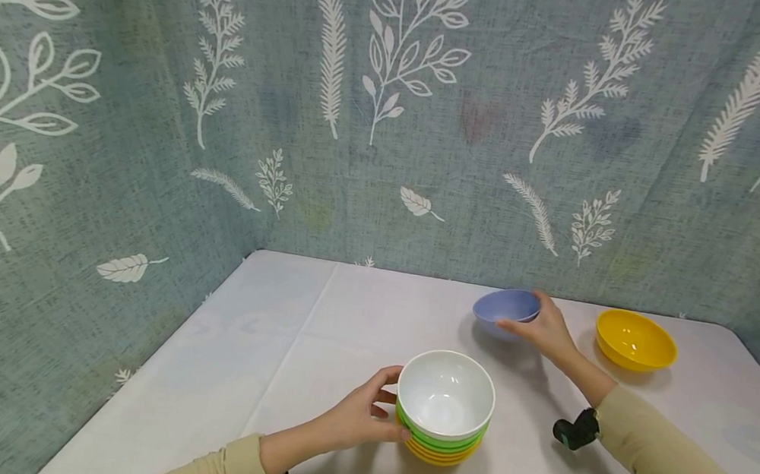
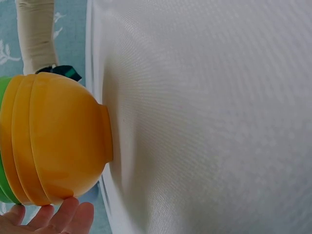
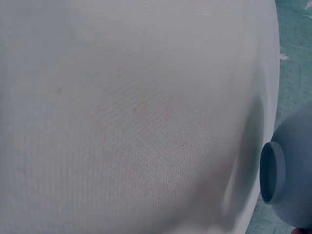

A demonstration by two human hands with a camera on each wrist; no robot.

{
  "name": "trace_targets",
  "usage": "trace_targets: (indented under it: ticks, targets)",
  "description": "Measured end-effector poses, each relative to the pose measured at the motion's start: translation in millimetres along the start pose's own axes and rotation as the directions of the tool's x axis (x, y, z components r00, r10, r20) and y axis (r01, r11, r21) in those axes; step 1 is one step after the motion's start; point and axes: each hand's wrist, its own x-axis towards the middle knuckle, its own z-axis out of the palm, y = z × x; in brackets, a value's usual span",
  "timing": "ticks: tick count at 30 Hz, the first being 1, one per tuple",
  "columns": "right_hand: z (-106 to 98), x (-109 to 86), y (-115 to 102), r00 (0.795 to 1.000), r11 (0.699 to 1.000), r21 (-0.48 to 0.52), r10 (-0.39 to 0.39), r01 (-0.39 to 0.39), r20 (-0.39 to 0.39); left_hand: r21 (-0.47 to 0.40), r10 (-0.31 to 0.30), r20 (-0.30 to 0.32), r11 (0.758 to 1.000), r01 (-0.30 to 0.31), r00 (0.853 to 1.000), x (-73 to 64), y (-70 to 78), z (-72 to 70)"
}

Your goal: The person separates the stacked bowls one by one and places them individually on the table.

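Observation:
A stack of bowls stands on the table in the head view, with a white bowl (image 1: 445, 396) on top, green rims (image 1: 445, 445) below it and yellow-orange bowls (image 2: 68, 136) at the bottom. My left hand (image 1: 370, 411) holds the stack's left side, thumb in front and fingers spread along the back; its fingertips (image 2: 68, 207) touch the lowest bowl in the left wrist view. Farther back, my right hand (image 1: 541, 327) pinches a blue bowl (image 1: 502, 310) by its right side. That bowl is tilted, and its foot shows above the table in the right wrist view.
A yellow bowl (image 1: 636, 340) sits upright at the back right, beside my right forearm. The white-covered table (image 1: 262, 317) ends at a patterned grey-green cloth (image 1: 357, 189) behind and on the left. Dark wrist cameras (image 1: 577, 429) sit at both cuffs.

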Motion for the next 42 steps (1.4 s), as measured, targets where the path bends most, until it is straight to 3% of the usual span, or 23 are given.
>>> trace_targets:
  ticks: [12, 21, 30, 34, 42]
  targets:
    - [-0.2, -3.6, 4.2, 0.997, 0.992, -0.121, -0.04, 0.049, 0.073, -0.006, 0.003, 0.006, 1.0, -0.003, 1.0, -0.3, 1.5, 0.2]
    - [3.1, -4.9, 4.1, 0.992, 0.989, -0.081, -0.12, 0.123, 0.039, -0.007, -0.001, 0.008, 1.0, 0.001, 1.0, -0.6, 0.8, 0.4]
    - [4.8, -3.1, 1.3, 0.973, 0.965, -0.128, -0.229, 0.228, 0.004, -0.007, -0.01, 0.004, 1.0, 0.01, 1.0, -1.2, 1.3, 0.6]
    - [2.8, -3.5, 1.1, 0.983, 0.979, -0.095, -0.182, 0.182, 0.006, -0.002, -0.007, 0.004, 1.0, 0.007, 1.0, -1.2, 1.4, 0.7]
    - [-3.3, -8.8, 9.5, 0.999, 1.0, -0.012, -0.003, 0.003, 0.037, 0.012, -0.012, -0.008, 1.0, 0.012, 1.0, -1.6, 1.8, 0.9]
